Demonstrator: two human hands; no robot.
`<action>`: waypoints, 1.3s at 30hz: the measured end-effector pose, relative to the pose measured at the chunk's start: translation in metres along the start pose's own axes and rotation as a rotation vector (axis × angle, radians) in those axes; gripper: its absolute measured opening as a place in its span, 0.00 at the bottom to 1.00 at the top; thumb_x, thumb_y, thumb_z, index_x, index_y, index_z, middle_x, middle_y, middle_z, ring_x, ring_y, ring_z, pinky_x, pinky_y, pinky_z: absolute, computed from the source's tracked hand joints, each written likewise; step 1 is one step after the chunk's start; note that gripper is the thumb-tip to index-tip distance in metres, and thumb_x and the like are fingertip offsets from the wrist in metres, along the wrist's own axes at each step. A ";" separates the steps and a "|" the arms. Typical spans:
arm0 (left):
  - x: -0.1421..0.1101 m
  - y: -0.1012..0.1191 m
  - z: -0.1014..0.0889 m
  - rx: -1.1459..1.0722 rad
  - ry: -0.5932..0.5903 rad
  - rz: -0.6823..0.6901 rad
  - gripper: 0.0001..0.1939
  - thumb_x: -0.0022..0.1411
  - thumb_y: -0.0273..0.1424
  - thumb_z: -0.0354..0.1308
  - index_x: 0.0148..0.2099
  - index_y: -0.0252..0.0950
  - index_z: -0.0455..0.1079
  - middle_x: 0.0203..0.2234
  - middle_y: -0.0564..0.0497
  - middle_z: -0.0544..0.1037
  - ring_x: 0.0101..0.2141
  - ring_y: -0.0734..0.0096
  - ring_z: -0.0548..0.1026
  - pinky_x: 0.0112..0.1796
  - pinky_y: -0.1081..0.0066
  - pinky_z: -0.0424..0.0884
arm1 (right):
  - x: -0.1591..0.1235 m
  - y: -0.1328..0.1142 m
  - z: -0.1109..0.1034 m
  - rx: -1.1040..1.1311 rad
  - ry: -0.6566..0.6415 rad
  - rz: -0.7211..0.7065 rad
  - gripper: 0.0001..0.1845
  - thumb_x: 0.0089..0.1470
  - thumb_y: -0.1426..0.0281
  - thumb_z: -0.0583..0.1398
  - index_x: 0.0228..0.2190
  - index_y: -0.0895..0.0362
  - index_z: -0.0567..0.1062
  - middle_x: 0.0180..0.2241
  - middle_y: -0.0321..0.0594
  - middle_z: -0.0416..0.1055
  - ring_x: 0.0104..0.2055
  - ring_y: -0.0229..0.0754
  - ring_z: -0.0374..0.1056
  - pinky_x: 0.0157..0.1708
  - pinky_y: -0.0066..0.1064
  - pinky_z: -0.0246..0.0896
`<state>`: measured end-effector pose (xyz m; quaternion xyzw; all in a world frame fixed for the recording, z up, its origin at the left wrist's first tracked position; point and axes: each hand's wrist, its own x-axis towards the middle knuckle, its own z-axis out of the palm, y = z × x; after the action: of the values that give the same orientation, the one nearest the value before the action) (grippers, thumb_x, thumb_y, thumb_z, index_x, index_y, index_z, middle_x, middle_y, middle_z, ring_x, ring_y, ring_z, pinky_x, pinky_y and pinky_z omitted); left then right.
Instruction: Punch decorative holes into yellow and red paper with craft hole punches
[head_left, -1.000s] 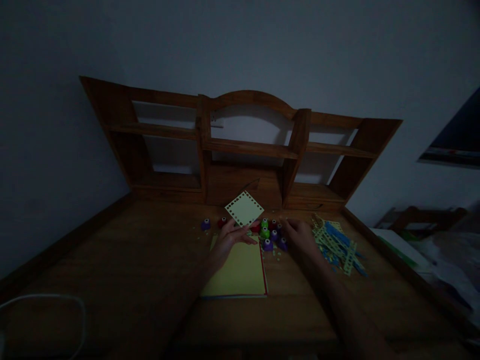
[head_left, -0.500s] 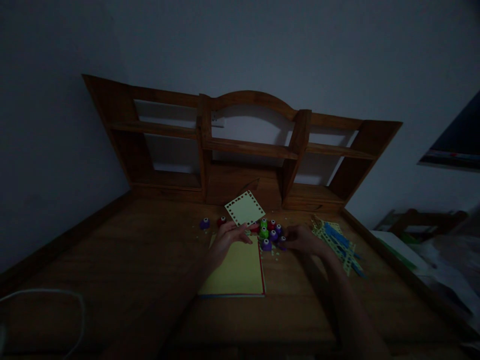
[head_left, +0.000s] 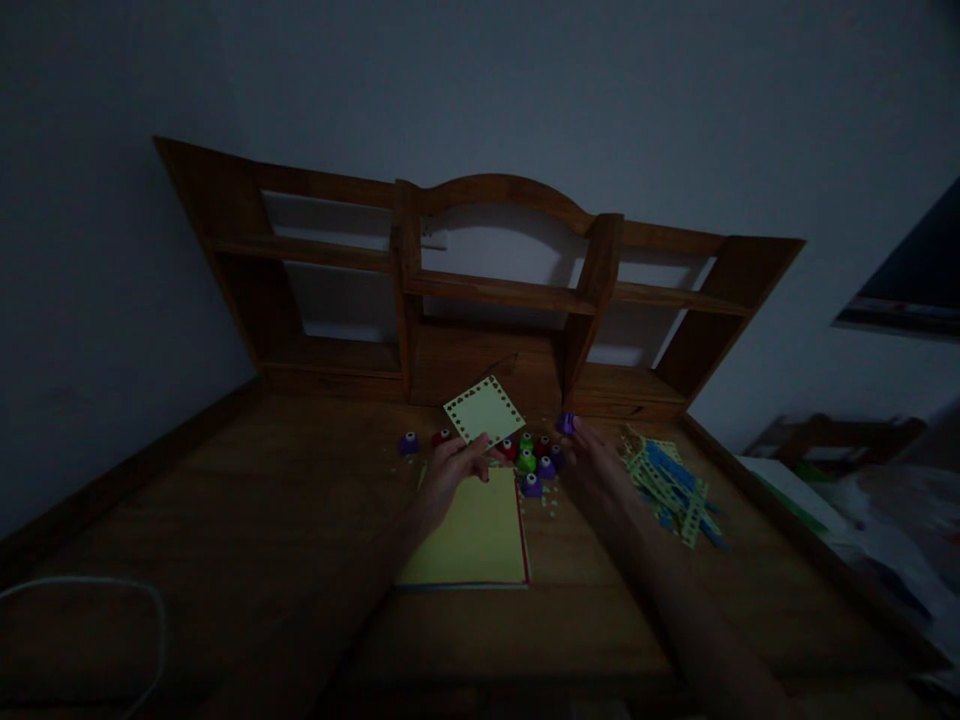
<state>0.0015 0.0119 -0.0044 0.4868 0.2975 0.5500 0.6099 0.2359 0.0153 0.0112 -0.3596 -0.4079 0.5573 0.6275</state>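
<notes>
Head view: the left hand (head_left: 454, 468) pinches the near edge of a pale yellow card (head_left: 484, 410) between thumb and fingers. The card reaches from the fingertips toward the far side, tilted like a diamond, with a row of small punched holes along its borders. At the far end of the right hand (head_left: 592, 462), closed fingertips grip 1 purple punch (head_left: 566, 424), just right of the card and apart from it.

Between the 2 hands, a cluster of red, purple and green punches (head_left: 526, 461) stands on the wooden desk (head_left: 300, 520), with tiny paper bits (head_left: 551, 503) scattered beside it. To the left of the card are 1 red punch (head_left: 441, 437) and, farther left, 1 more punch in purple (head_left: 408, 443). A stack of paper (head_left: 472, 535), yellow on top with a red edge at right, lies on the near side, partly under the left hand. Right of the right hand is a pile of yellow and blue punched strips (head_left: 671, 490).

The punches have pale round tops with dark marks, too small and dim to read. A wooden shelf (head_left: 499, 290) spans the far side.
</notes>
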 end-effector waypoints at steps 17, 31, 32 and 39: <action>-0.003 0.008 0.007 0.225 -0.018 0.068 0.17 0.58 0.42 0.59 0.39 0.31 0.73 0.33 0.43 0.80 0.20 0.76 0.70 0.25 0.74 0.67 | -0.023 0.007 0.026 -0.074 -0.180 0.071 0.21 0.40 0.72 0.70 0.40 0.51 0.76 0.37 0.37 0.76 0.30 0.36 0.69 0.31 0.28 0.64; -0.002 0.007 0.007 0.246 -0.040 0.103 0.16 0.57 0.40 0.60 0.39 0.31 0.72 0.26 0.48 0.79 0.20 0.76 0.70 0.24 0.74 0.67 | -0.027 0.009 0.028 -0.123 -0.230 0.088 0.21 0.43 0.68 0.69 0.42 0.51 0.75 0.40 0.39 0.75 0.32 0.38 0.72 0.35 0.31 0.67; -0.001 0.006 0.007 0.233 -0.033 0.107 0.16 0.57 0.40 0.60 0.40 0.31 0.71 0.29 0.46 0.80 0.20 0.76 0.70 0.24 0.74 0.67 | -0.027 0.010 0.028 -0.124 -0.225 0.089 0.21 0.42 0.68 0.69 0.41 0.51 0.76 0.40 0.39 0.75 0.32 0.38 0.71 0.35 0.32 0.67; 0.001 0.002 0.004 0.226 0.015 0.125 0.17 0.56 0.40 0.60 0.42 0.32 0.70 0.31 0.46 0.80 0.18 0.77 0.70 0.22 0.74 0.67 | -0.026 0.017 0.030 -0.157 -0.228 0.102 0.21 0.37 0.68 0.71 0.38 0.53 0.76 0.38 0.39 0.76 0.28 0.37 0.70 0.29 0.30 0.66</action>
<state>0.0046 0.0121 -0.0013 0.5662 0.3312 0.5535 0.5132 0.2006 -0.0083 0.0046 -0.3620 -0.5001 0.5919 0.5181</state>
